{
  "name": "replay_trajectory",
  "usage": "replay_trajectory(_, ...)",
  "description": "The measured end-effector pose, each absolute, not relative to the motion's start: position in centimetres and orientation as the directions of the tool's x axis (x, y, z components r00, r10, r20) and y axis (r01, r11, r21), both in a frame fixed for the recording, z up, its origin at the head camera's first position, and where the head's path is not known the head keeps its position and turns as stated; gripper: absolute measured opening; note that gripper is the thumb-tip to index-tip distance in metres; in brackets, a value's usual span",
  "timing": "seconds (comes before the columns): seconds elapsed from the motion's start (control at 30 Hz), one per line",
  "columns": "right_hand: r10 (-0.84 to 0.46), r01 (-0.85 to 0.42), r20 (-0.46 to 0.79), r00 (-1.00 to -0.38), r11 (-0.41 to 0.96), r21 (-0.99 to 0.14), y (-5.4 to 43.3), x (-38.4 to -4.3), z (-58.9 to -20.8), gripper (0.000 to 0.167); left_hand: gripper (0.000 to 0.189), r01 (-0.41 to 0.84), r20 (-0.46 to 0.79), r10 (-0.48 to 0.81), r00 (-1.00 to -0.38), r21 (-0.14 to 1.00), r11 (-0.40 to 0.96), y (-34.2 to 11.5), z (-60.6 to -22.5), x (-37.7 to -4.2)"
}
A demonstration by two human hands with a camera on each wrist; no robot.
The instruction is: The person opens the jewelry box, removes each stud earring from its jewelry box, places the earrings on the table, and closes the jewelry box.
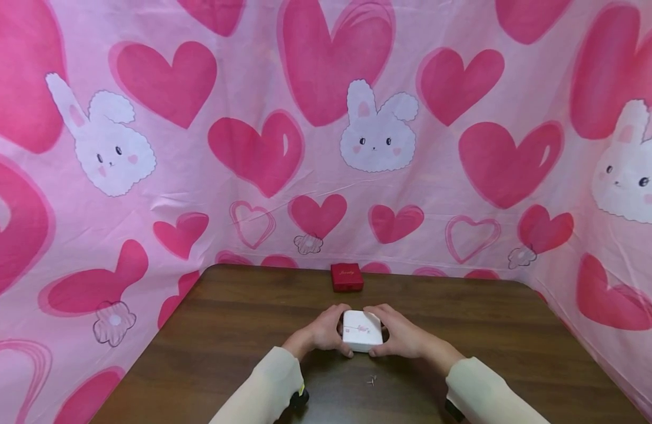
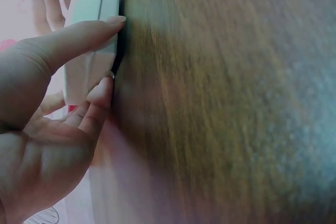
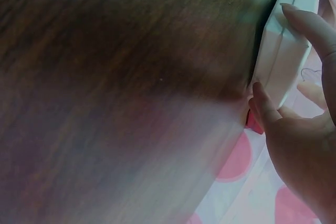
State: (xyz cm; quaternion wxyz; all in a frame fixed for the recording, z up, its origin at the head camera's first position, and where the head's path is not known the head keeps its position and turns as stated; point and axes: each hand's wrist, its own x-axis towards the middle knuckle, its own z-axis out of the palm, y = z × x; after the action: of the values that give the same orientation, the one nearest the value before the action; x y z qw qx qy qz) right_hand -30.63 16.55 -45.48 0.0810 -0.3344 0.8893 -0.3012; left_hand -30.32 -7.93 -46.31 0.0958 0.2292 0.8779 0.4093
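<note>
A small white box (image 1: 362,328) with rounded corners and a pink print on its lid is between my two hands in the head view. My left hand (image 1: 326,331) grips its left side, thumb at the near edge and fingers round the far side. On the opposite side my right hand (image 1: 402,335) holds it the same way. Both wrist views show a seam running along the side of the box (image 3: 281,51), with lid and base together. The box stands at or just above the tabletop; I cannot tell which. Two tiny shiny pieces (image 1: 371,380) lie nearer to me, too small to identify.
A red box (image 1: 347,277) with gold lettering sits beyond the hands, near the far edge of the dark wooden table (image 1: 241,318). A pink cloth (image 1: 326,176) with hearts and rabbits hangs behind and along both sides.
</note>
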Motion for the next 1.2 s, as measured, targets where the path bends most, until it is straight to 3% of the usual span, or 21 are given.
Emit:
replay_trajectory(0.87, -0.634, -0.548, 0.099, -0.767, 0.568, -0.614, 16.6, -30.6, -45.0, 0.082, 0.090, 0.303, 0.018, 0.464, -0.886, 0.779, 0.549, -8.2, -46.2, -30.4)
replay_trajectory(1.2, -0.617, -0.569, 0.153, -0.772, 0.564, -0.598, 17.5, -30.4, -44.3, 0.083, 0.098, 0.352, 0.092, 0.490, -0.867, 0.809, 0.470, -7.8, -46.3, -30.0)
